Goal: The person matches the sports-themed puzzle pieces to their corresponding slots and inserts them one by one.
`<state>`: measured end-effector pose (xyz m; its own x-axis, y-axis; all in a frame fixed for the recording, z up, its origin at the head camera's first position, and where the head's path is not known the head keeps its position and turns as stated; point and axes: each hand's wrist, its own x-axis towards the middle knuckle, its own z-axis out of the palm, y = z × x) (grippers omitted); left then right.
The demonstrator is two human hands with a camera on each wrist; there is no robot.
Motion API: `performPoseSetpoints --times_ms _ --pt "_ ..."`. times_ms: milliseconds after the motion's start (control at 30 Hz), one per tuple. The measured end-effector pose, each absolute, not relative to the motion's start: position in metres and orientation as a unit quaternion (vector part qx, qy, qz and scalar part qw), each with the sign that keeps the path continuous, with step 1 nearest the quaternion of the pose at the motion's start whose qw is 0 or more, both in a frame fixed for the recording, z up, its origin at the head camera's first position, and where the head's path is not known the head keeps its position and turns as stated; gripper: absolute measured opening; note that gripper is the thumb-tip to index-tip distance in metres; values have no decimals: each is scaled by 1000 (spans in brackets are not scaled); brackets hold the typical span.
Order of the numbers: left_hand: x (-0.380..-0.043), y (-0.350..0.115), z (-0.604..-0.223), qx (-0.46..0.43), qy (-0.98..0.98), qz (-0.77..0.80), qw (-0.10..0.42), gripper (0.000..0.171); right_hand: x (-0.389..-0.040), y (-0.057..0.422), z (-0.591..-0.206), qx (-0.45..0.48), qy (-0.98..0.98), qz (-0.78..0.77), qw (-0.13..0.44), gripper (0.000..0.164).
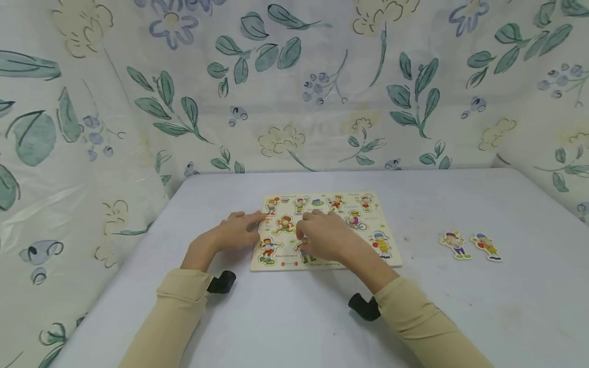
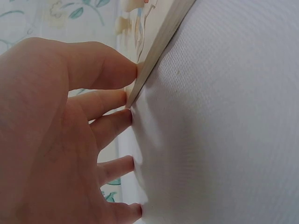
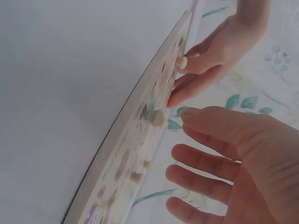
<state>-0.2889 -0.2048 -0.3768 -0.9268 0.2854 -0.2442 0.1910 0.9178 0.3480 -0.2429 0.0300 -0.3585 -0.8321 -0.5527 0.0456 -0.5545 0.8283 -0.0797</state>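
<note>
A wooden peg puzzle board (image 1: 361,258) with printed sports figures lies flat on the table. At its left edge my left hand (image 1: 235,232) has its fingers spread, the thumb and index fingertips touching the board's side in the left wrist view. My right hand (image 1: 324,236) is over the board's middle, partly covering the roller-skating figure piece (image 1: 307,256). In the right wrist view, its bent, loose fingers hold nothing, and the thumb tip is close to a wooden knob (image 3: 156,118). Other knobbed figure pieces, such as the basketball player (image 1: 381,245), sit in the board.
Two loose figure pieces lie on the white table to the right: one in a purple outfit (image 1: 455,245), the other with a blue cap (image 1: 486,248). Black wrist cameras (image 1: 223,282) show below both hands. A floral curtain (image 1: 331,117) hangs behind the table.
</note>
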Motion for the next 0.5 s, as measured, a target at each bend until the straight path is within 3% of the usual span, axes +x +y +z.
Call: performPoseSetpoints --times_ms 500 --pt "-287 -203 -376 118 969 158 150 66 -240 69 -364 272 -960 37 52 8"
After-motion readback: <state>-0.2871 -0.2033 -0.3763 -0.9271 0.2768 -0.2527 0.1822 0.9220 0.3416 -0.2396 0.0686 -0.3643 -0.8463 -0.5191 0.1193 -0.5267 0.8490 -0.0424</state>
